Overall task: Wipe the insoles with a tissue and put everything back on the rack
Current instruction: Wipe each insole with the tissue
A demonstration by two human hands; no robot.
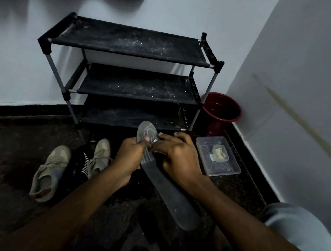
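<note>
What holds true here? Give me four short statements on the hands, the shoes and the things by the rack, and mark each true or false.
1. The left hand grips the insole. True.
2. Both shoes stand on the rack. False: they lie on the floor, left of the hands.
3. The red bucket stands left of the rack. False: it stands to the rack's right, in the corner.
4. The clear box on the floor holds a crumpled pale wad. True.
</note>
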